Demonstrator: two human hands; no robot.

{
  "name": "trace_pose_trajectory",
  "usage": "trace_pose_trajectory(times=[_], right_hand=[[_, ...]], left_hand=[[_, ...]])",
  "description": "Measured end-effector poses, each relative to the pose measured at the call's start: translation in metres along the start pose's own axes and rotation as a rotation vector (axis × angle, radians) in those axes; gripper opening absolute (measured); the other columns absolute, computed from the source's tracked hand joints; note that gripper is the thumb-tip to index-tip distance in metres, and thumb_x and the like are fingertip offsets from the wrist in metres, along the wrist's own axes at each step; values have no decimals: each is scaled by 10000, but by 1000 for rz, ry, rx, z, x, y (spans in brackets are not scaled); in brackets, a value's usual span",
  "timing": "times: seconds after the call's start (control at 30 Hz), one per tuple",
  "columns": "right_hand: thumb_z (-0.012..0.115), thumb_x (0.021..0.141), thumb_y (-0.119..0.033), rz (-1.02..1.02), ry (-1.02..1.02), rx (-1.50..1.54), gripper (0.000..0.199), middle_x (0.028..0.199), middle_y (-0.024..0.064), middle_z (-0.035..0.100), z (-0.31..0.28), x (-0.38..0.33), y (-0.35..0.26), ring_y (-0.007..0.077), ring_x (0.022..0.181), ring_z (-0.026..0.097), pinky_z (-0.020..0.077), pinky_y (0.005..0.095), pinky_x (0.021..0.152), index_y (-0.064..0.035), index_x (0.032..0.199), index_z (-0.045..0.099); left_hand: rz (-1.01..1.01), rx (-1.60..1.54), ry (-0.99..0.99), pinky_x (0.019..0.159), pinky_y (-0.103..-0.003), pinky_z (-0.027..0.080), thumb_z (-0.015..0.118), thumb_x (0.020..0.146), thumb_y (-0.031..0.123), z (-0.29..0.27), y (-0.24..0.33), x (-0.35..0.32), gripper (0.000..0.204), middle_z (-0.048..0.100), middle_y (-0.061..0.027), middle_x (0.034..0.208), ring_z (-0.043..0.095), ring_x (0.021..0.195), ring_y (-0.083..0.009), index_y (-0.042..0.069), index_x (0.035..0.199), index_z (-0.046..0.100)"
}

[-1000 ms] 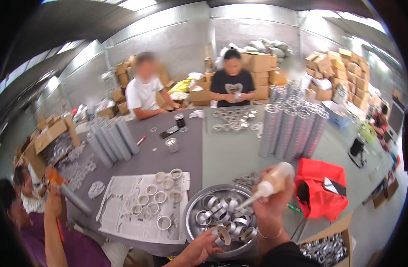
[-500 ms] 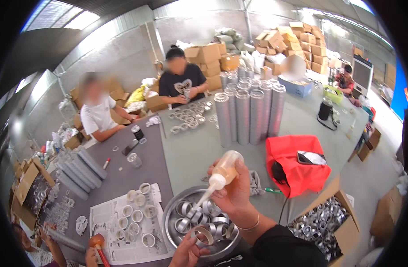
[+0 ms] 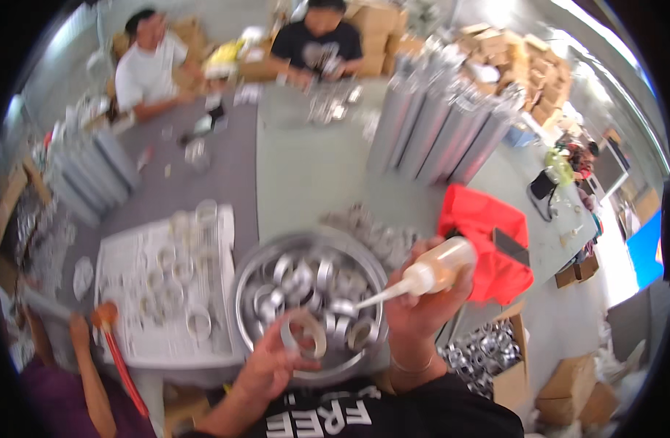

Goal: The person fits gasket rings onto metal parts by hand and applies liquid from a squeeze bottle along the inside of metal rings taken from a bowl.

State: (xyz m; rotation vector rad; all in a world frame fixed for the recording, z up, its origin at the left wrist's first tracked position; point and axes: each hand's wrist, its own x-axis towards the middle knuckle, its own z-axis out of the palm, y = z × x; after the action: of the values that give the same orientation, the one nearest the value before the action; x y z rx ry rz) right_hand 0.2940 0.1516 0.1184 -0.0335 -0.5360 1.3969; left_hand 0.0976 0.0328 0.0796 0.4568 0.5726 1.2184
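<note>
My left hand point(image 3: 268, 369) pinches a single metal ring point(image 3: 318, 339) over the near edge of a round steel basin point(image 3: 241, 310). Several loose silver rings point(image 3: 324, 274) lie inside the basin. My right hand point(image 3: 431, 310) is wrapped around a clear squeeze bottle point(image 3: 449, 263) with a white cap and amber liquid. The bottle is tilted, its long nozzle pointing down and left above the basin, apart from the held ring. To the left, several pale rings point(image 3: 198, 323) stand on a newspaper sheet point(image 3: 130, 321).
Tall grey stacks of rings point(image 3: 437, 142) stand at the back right, with more stacks point(image 3: 94, 171) at left. A red bag point(image 3: 462, 208) carries a phone point(image 3: 511, 247). A carton of rings point(image 3: 484, 350) sits at right. An orange-headed mallet point(image 3: 105, 315) lies near a co-worker's arm point(image 3: 90, 379).
The view has tilted down and swung. My right hand has moved the bottle to the right, away from the ring, and lowered it. My left hand still holds the ring.
</note>
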Motion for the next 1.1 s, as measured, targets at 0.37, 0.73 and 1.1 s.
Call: trace_pose_trajectory(times=[0.37,0.73,1.1], right_hand=[[748,678,-481,-248,-809,-645,786,1054,148,468,8,-25,-15,196,534,505,433,311,466,-9,1190,385],[750,743,-261,-582,-1086,-857,514,877,154,603,26,-35,12,162,436,523,406,243,346,-38,1026,383],[744,737,-266,-522,-1096,-950,504,894,181,599,29,-34,-2,178,442,535,411,256,355,-42,1020,393]], left_hand=[[-361,-474,37,568,-354,588,231,874,663,5,15,-12,853,558,-248,994,632,758,-296,-83,1273,341],[-384,-419,24,568,-358,590,220,881,653,9,11,-22,840,551,-253,1048,635,735,-276,-82,1267,348],[-100,83,155,672,-334,572,744,700,430,25,26,-21,841,531,-122,1101,609,890,-200,-30,1290,361]])
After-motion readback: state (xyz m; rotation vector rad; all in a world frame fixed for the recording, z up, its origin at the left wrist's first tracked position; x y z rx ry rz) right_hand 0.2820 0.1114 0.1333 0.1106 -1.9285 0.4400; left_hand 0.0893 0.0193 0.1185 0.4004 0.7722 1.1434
